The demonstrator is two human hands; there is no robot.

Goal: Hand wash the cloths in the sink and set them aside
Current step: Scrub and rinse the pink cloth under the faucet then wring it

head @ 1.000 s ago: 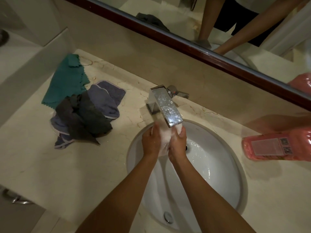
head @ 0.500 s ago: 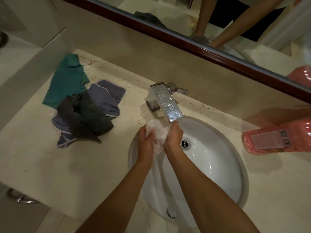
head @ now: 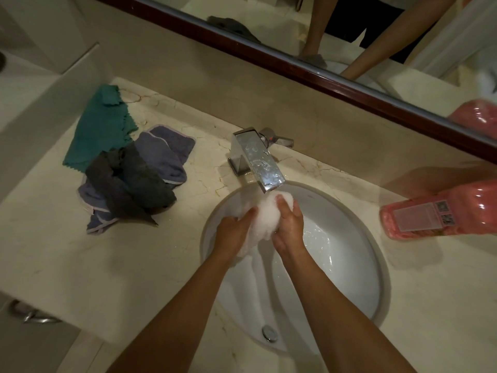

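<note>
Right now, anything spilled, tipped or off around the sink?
One thing: the pink bottle lies on its side on the counter right of the sink. No spill visible. The three cloths left of it are just heaped.

pink bottle (head: 441, 215) lying on its side on the marble counter (head: 67, 251), chrome faucet (head: 259, 160), dark-framed mirror (head: 309, 68) above

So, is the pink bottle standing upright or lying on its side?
Lying on its side. The pink bottle rests lengthwise on the counter right of the sink, back label facing up.
</note>
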